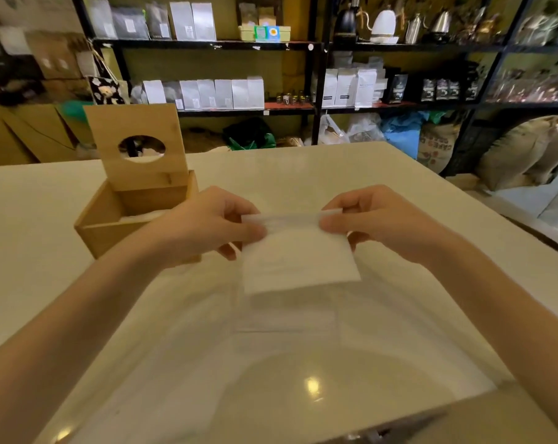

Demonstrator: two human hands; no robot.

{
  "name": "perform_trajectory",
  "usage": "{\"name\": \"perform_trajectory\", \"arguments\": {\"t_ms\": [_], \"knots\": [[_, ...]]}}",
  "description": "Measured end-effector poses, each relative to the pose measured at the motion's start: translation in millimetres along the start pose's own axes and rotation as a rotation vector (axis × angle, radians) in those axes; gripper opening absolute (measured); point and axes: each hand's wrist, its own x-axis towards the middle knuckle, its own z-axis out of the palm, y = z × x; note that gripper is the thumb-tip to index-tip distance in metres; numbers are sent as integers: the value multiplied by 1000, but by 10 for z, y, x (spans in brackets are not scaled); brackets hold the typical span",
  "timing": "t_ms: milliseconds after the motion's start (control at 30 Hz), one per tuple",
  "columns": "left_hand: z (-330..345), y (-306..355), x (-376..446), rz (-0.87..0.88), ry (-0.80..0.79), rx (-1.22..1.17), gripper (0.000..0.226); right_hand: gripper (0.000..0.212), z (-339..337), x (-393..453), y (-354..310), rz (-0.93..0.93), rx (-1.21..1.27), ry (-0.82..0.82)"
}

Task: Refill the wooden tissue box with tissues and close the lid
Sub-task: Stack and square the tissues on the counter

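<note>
Both hands are raised over the bench (383, 174), each pinching one top corner of a single white tissue (298, 261). The left hand (204, 225) and right hand (380, 224) are held apart with the tissue's top edge stretched flat between them, thumbs in front and fingers curled behind. The sheet hangs down below the hands, slightly blurred, and its lower edge looks clear of the bench, though that is hard to tell.

The wooden box (123, 219) sits just beyond and to the outer side of the left hand, which partly hides its near corner. Its lid (136, 145), the panel with the oval hole, stands upright at the far side, so the box is open. Something white shows inside, likely tissues already placed.

This looks like the filling step: a sheet is being spread or folded before going in. The next move probably calls for carrying the tissue leftward over the opening, lowering it flat inside, then letting go. The lid is not yet shut.
</note>
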Motion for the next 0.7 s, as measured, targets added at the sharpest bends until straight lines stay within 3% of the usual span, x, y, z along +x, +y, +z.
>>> {"name": "perform_trajectory", "arguments": {"t_ms": [133, 267, 500, 700], "knots": [[54, -169, -33, -112, -118, 25, 9, 6, 162, -34, 102, 158, -65, -96], [133, -314, -13, -134, -137, 48, 12, 9, 295, -23, 198, 241, -103, -84], [266, -411, -9, -44, -68, 269, 17, 3, 378, -10, 283, 208, -250, -32], [288, -345, -10, -2, -37, 524, 32, 20, 361, 60, 228, 125, -598, -11]]}}
